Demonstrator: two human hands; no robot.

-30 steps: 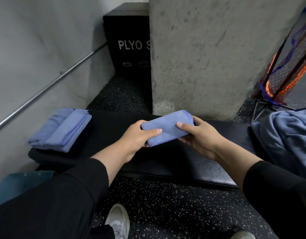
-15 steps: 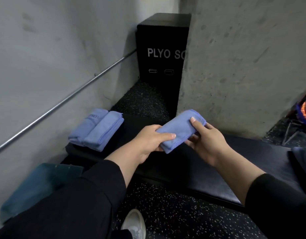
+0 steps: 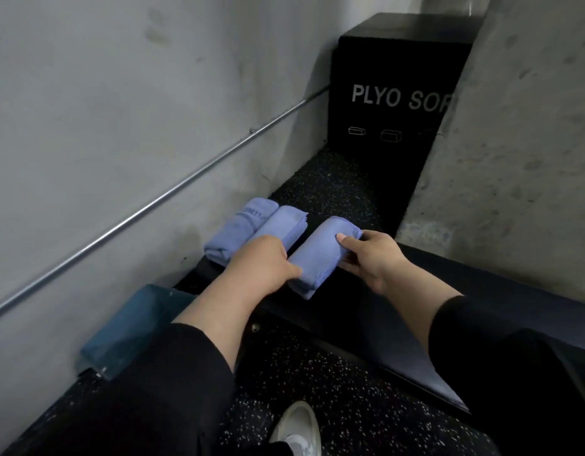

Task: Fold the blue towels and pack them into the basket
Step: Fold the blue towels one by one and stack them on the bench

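Gripping folded towel [image 3: 320, 255], left grip [image 3: 261, 261] and right grip [image 3: 370, 258], undersides hidden

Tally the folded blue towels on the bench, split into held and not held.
Held by both hands: 1 folded towel, left hand, right hand.
Lying free, side by side: 2 towels.
Total: 3.

black box marked "PLYO SOF" [image 3: 396, 93] by concrete pillar [image 3: 515, 143] | metal rail [image 3: 153, 205] along wall | white shoe [image 3: 297, 429] on speckled floor [image 3: 330, 189]
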